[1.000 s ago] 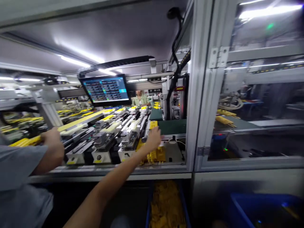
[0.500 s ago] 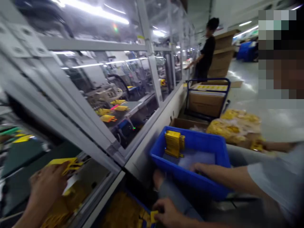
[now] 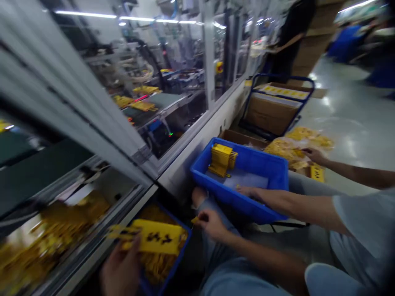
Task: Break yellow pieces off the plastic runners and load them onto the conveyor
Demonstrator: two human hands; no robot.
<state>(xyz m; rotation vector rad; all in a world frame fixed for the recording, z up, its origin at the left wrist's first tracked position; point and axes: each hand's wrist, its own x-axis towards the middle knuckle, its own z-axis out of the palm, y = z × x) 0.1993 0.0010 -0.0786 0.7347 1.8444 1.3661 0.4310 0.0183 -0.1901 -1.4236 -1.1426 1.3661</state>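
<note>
Through my camera, the left grip (image 3: 121, 263), blurred, is closed on a yellow part (image 3: 160, 237) at its pronged end; my right grip (image 3: 212, 225) pinches a small yellow piece (image 3: 194, 220). A glazed machine frame (image 3: 209, 61) borders the shiny floor (image 3: 345, 107). The yellow part sits over a blue bin (image 3: 177, 265), extending rightward from the left grip.

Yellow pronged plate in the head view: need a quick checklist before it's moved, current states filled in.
1. Grip closed on the yellow pronged plate: ok, held by its pronged end.
2. Firmness of hold: cannot tell, fingers blurred.
3. Black marks on the plate readable: not ok, smeared.
4. Plate clear of the small blue bin: cannot tell, it overlaps the bin's yellow parts in view.
5. Large blue bin free of arms: not ok, a co-worker's forearm reaches in.
</note>
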